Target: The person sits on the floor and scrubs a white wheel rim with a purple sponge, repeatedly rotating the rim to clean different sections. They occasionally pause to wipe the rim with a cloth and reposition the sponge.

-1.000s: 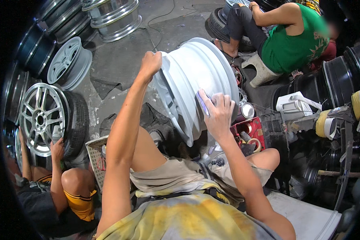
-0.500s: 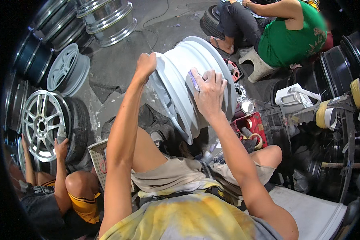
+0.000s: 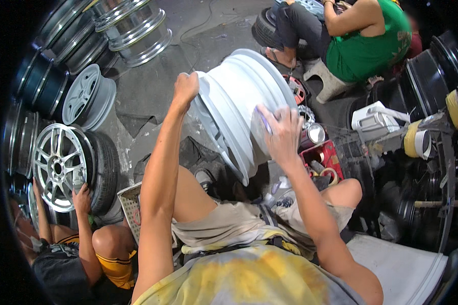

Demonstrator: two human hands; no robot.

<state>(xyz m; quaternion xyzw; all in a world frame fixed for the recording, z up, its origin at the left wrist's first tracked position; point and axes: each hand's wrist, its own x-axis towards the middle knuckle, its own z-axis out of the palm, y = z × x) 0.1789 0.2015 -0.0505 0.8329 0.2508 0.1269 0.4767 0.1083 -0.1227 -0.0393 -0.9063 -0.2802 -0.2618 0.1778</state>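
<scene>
A pale grey wheel rim (image 3: pixel 234 89) is tilted in front of me, its barrel facing up and to the right. My left hand (image 3: pixel 187 87) is closed around the rim's upper left edge. Against the barrel's right side, my right hand (image 3: pixel 284 134) presses a thin pad with a purple edge (image 3: pixel 263 119), slightly smeared by motion. The pad's exact kind is hard to make out, and my fingers cover part of it.
At right stand a red tray (image 3: pixel 328 155) with tape rolls, a can (image 3: pixel 314 134) and a white plastic container (image 3: pixel 376 119). A co-worker in green (image 3: pixel 369 51) sits beyond. At left, another person's hands hold a silver wheel (image 3: pixel 60 165). Stacked rims (image 3: pixel 132 30) stand far left.
My right hand has slid the pad down and to the right along the barrel. My left hand keeps its grip on the edge. The view has shifted slightly.
</scene>
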